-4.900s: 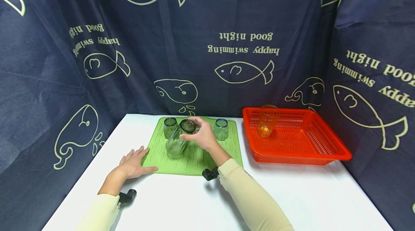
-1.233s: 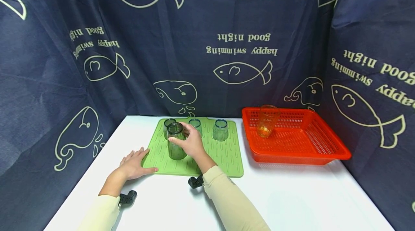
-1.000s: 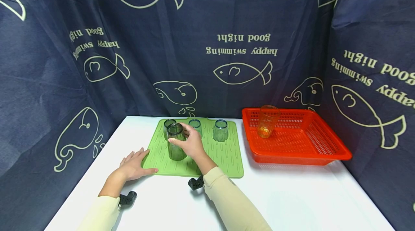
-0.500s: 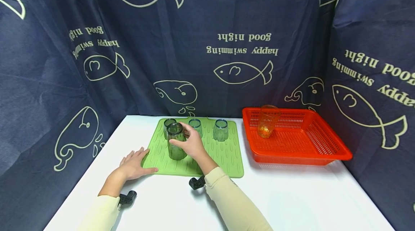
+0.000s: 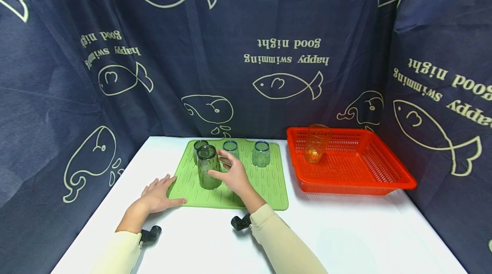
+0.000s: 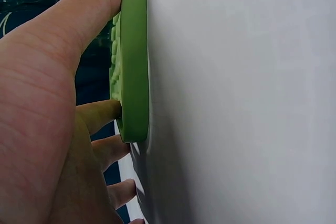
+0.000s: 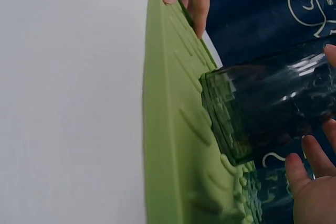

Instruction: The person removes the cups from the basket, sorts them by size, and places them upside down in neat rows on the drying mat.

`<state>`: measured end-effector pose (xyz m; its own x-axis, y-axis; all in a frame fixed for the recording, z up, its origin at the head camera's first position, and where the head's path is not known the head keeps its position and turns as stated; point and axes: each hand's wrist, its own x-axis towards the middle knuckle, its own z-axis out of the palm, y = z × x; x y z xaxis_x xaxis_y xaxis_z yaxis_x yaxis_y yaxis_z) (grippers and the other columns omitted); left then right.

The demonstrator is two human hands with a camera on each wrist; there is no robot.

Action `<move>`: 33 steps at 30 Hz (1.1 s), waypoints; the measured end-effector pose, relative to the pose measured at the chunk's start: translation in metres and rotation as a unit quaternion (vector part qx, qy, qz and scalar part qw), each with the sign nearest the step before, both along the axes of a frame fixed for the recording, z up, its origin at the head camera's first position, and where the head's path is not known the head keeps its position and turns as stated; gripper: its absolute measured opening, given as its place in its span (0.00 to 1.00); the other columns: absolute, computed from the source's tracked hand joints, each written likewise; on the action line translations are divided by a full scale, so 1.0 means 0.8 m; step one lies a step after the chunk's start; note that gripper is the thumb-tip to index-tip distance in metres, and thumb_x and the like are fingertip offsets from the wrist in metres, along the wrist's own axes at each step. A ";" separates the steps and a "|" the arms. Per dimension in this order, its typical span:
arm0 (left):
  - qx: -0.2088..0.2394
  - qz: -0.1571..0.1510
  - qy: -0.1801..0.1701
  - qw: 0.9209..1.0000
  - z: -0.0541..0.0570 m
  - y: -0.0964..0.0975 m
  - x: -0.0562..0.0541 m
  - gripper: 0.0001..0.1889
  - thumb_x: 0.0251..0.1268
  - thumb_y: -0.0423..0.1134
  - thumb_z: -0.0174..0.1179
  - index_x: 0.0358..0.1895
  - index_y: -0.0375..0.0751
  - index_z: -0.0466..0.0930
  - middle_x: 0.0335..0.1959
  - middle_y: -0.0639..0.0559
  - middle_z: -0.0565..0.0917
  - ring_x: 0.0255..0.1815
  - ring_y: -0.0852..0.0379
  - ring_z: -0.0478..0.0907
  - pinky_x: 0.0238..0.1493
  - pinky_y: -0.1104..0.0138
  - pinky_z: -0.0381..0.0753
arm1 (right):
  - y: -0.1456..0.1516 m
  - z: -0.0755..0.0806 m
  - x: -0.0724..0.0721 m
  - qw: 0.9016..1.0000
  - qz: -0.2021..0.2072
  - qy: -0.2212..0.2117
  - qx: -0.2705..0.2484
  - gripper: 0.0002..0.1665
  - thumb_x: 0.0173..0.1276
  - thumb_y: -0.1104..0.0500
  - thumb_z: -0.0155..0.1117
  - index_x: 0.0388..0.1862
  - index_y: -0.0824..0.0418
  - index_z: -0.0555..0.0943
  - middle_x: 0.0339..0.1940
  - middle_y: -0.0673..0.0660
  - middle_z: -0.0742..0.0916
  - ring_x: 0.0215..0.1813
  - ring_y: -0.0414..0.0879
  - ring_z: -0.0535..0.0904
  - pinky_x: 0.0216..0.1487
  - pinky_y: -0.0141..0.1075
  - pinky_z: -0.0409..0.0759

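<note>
A tall dark-tinted drinking glass (image 5: 209, 176) stands upright on the green ridged mat (image 5: 265, 188), in its left front part. Just right of the glass is my right hand (image 5: 236, 178), its fingers spread and its thumb by the side wall. In the right wrist view those fingers (image 7: 314, 156) are parted around the glass (image 7: 262, 108) without gripping it. My left hand (image 5: 156, 195) rests with spread, fairly straight fingers at the mat's left front corner; the left wrist view has its thumb (image 6: 79, 14) against the mat's edge (image 6: 135, 66).
Behind the tall glass, partly hidden, is another dark-rimmed glass (image 5: 196, 154). Two blue-rimmed glasses, a middle one (image 5: 230, 147) and a right one (image 5: 261, 157), stand along the mat's back. To the right sits a red plastic basket (image 5: 353, 186) with an amber-looking glass (image 5: 317, 141) inside.
Earlier my right hand held the tall glass tilted; the glass then came upright on the mat, further left. Since half a second ago the fingers have loosened and drawn right. My left hand stays put.
</note>
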<state>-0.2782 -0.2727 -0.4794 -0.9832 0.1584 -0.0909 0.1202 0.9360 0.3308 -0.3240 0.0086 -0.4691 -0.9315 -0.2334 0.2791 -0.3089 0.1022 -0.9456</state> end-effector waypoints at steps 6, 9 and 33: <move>-0.003 0.000 0.001 1.000 -0.001 -0.001 -0.001 0.58 0.55 0.72 0.67 0.78 0.32 0.59 0.79 0.26 0.57 0.77 0.16 0.48 0.73 0.24 0.48 | 0.020 -0.009 0.010 0.999 0.007 -0.003 -0.041 0.44 0.63 0.58 0.78 0.76 0.59 0.70 0.73 0.57 0.78 0.74 0.56 0.74 0.76 0.50 0.73; -0.004 -0.001 0.001 1.000 -0.001 -0.001 -0.001 0.58 0.55 0.72 0.67 0.78 0.32 0.59 0.80 0.26 0.56 0.77 0.16 0.48 0.73 0.24 0.48 | 0.030 -0.010 0.017 0.998 0.003 0.002 -0.064 0.42 0.64 0.61 0.77 0.75 0.61 0.71 0.72 0.60 0.79 0.73 0.60 0.74 0.74 0.52 0.74; -0.005 -0.005 -0.001 1.000 0.002 0.001 0.000 0.58 0.55 0.72 0.66 0.78 0.32 0.59 0.79 0.26 0.56 0.77 0.16 0.48 0.72 0.24 0.48 | 0.104 0.000 0.077 0.981 -0.043 0.065 -0.176 0.24 0.62 0.73 0.72 0.58 0.72 0.80 0.54 0.71 0.86 0.51 0.49 0.88 0.56 0.34 0.87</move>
<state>-0.2782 -0.2722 -0.4779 -0.9816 0.1665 -0.0937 0.1284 0.9379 0.3222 -0.2622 0.0917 -0.4689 -0.8951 -0.0231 0.4453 -0.4331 -0.1920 -0.8807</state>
